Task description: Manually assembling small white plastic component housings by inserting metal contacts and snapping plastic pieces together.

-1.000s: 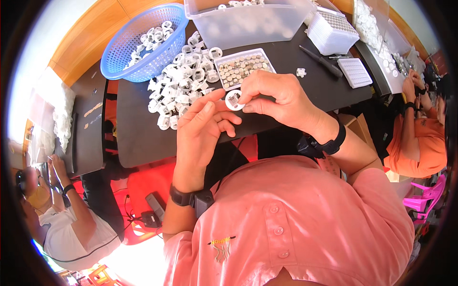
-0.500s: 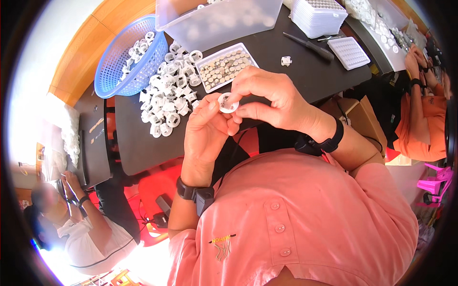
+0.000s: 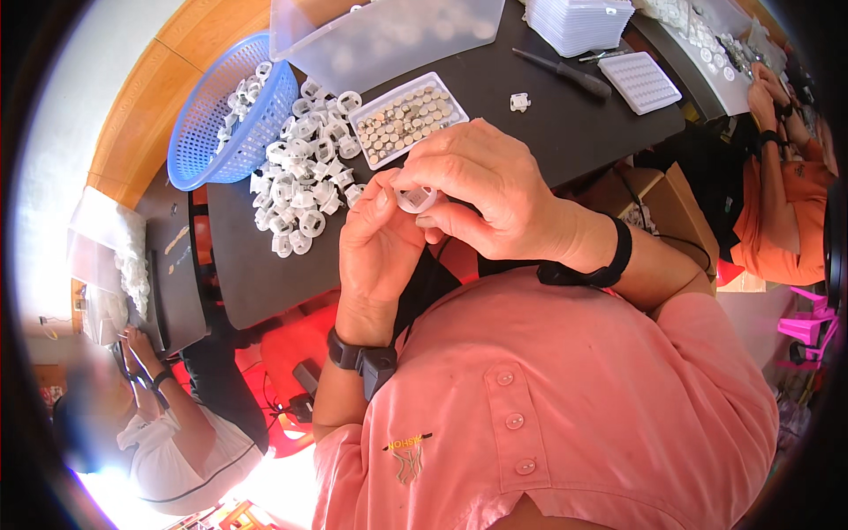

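Between my two hands, over the table's near edge, is a small white round plastic part (image 3: 416,200). My left hand (image 3: 380,243) pinches it from the left. From the right, the thumb and fingers of my right hand (image 3: 481,185) close on its other side and cover part of it. Just beyond my fingers lies a white tray (image 3: 380,165) of small round metal button cells (image 3: 399,124). A heap of similar white plastic parts (image 3: 300,177) covers the table to the left of that tray.
A blue basket (image 3: 190,132) with more white parts stands behind the heap, beside a translucent bin (image 3: 389,49). One loose white part (image 3: 519,102), a black-handled tool (image 3: 579,79), a gridded white tray (image 3: 640,81) and stacked trays (image 3: 579,26) lie farther right. People work at both sides.
The white round part has turned, its face now tilted away. My right hand has shifted slightly left and wraps further over it. The whole view has shifted a little.
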`<state>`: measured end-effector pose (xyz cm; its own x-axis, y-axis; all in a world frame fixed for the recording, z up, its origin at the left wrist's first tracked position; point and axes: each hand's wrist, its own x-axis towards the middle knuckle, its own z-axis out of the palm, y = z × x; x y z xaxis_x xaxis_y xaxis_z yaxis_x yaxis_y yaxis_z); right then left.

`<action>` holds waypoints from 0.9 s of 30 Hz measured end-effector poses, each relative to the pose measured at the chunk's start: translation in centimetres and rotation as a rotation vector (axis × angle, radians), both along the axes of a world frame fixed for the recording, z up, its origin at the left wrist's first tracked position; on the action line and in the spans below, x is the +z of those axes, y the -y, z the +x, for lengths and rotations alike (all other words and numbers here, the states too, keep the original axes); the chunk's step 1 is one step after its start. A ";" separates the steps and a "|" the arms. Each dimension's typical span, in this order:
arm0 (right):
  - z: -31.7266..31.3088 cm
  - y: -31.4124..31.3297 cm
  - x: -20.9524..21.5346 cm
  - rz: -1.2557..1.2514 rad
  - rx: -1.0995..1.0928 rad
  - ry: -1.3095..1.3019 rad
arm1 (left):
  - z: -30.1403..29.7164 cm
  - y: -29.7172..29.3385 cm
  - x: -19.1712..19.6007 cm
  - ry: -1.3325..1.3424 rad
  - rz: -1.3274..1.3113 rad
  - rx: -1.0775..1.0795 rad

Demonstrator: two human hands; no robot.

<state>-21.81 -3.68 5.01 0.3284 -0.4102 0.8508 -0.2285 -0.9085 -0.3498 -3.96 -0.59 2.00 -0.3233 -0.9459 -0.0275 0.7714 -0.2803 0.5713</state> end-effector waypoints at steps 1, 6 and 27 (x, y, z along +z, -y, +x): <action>0.0 0.0 0.0 0.001 0.000 0.000 | 0.0 0.0 -0.1 0.000 0.001 0.000; 0.0 -0.3 0.0 0.068 0.032 -0.013 | 0.0 0.1 -0.8 -0.036 -0.048 0.039; -2.0 -0.3 0.1 0.246 0.144 -0.118 | -0.3 0.4 -0.8 0.030 -0.142 -0.086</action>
<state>-23.80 -3.36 5.07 0.4887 -0.5413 0.6842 -0.1555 -0.8258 -0.5422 -4.23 -1.00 1.18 -0.4041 -0.9099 0.0937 0.7300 -0.2591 0.6324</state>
